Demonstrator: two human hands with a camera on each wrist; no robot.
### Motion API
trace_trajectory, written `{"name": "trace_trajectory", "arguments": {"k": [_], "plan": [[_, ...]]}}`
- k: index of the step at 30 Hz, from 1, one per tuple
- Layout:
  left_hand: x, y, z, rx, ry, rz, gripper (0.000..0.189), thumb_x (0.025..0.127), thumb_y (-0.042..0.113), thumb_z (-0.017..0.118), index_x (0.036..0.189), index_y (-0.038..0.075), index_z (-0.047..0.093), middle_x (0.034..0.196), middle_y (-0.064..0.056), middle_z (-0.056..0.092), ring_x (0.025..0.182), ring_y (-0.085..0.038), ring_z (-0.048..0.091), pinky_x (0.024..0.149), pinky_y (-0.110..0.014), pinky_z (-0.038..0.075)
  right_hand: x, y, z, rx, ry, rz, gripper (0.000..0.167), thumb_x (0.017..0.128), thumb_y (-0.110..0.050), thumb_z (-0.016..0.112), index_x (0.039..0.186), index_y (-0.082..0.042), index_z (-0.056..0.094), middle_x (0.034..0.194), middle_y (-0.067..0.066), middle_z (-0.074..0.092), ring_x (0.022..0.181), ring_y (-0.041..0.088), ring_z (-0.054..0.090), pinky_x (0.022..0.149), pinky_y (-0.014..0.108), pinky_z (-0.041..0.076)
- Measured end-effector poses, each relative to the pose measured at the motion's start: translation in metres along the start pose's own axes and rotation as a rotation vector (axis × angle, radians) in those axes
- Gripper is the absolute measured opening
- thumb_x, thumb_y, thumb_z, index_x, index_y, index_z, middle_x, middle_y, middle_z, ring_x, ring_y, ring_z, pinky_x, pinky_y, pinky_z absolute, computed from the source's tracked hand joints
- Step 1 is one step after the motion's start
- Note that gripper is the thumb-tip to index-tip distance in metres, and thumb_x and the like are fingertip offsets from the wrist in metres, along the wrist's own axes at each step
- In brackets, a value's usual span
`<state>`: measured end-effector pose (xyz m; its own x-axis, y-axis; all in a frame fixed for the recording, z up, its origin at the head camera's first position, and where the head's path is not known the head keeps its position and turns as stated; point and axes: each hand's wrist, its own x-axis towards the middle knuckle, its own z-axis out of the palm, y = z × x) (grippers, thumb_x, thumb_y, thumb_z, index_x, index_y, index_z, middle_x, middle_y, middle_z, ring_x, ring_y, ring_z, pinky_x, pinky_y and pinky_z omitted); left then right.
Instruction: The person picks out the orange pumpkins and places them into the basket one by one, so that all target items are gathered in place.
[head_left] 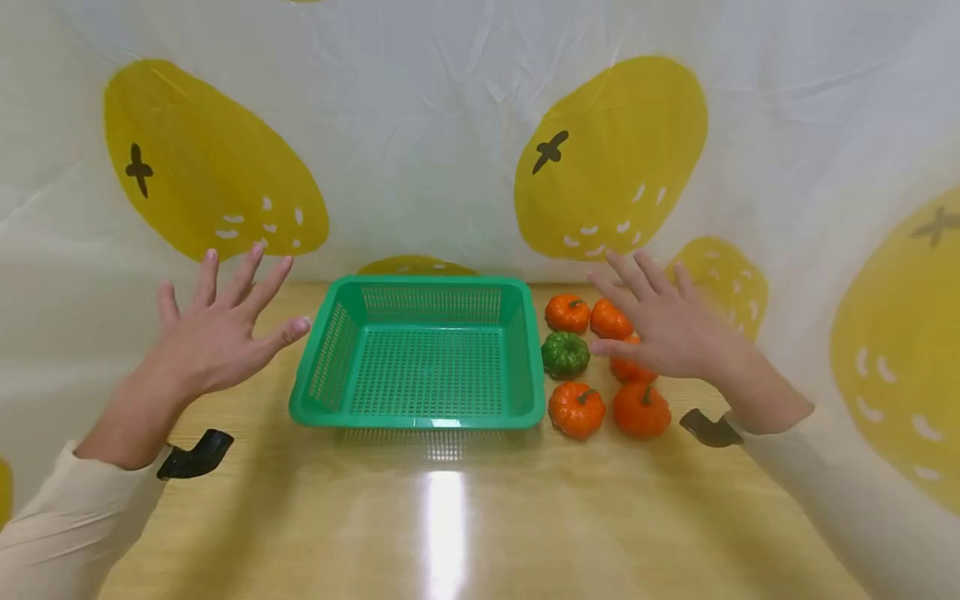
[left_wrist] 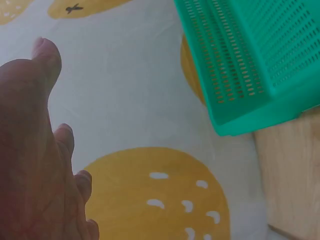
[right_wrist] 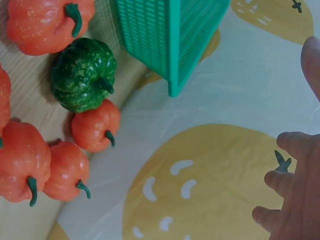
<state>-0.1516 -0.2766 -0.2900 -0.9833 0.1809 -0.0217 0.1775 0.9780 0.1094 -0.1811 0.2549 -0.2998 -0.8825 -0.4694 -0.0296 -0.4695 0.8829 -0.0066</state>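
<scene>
My left hand [head_left: 217,342] hovers with spread fingers to the left of a green plastic basket [head_left: 442,421], touching nothing. On the other side my right hand [head_left: 667,329] is also held up with its fingers apart, above several small orange pumpkins [head_left: 577,410] and partly covering some of them in the head view. One dark green pumpkin [head_left: 566,355] sits among them, close to the basket's right side. In the right wrist view the green pumpkin [right_wrist: 82,75] has pale speckles, and an orange pumpkin [right_wrist: 96,125] lies against it. No pumpkin shows inside the basket.
A light wooden table [head_left: 360,517] carries everything, with a bright reflection in front of the basket. Behind it hangs a white cloth [head_left: 420,150] printed with large yellow fruit shapes. Black curved pieces [head_left: 197,454] are at both wrists.
</scene>
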Motion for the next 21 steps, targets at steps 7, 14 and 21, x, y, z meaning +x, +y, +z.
{"name": "trace_trajectory", "arguments": {"k": [7,14,21], "plan": [[-0.001,-0.001,0.012,-0.027,-0.006,-0.002,0.085,0.102,0.075,0.035,0.167,0.039,-0.008,0.174,0.002,-0.021,0.155,-0.048,-0.028,0.105,-0.089,-0.014,-0.003,-0.002,0.008,0.032,0.008,-0.004,0.091,0.099,-0.063,0.059,0.17,-0.025,0.015,0.178,0.012,-0.002,0.161,0.049,-0.002,0.118,0.081,0.0],[-0.001,0.0,0.019,-0.024,-0.02,0.004,0.086,0.102,0.075,0.035,0.166,0.039,-0.009,0.175,-0.001,-0.02,0.154,-0.047,-0.031,0.105,-0.089,-0.015,-0.005,-0.004,0.016,0.052,0.006,-0.01,0.091,0.099,-0.063,0.06,0.169,-0.026,0.017,0.178,0.01,-0.003,0.16,0.049,-0.001,0.118,0.081,0.0],[0.001,0.001,0.025,-0.034,-0.01,0.007,0.086,0.101,0.075,0.036,0.167,0.039,-0.007,0.175,0.001,-0.02,0.155,-0.045,-0.03,0.106,-0.088,-0.015,-0.007,-0.005,0.026,0.06,0.021,-0.016,0.092,0.098,-0.063,0.062,0.169,-0.026,0.018,0.178,0.011,0.0,0.159,0.052,0.004,0.117,0.082,0.003]]}}
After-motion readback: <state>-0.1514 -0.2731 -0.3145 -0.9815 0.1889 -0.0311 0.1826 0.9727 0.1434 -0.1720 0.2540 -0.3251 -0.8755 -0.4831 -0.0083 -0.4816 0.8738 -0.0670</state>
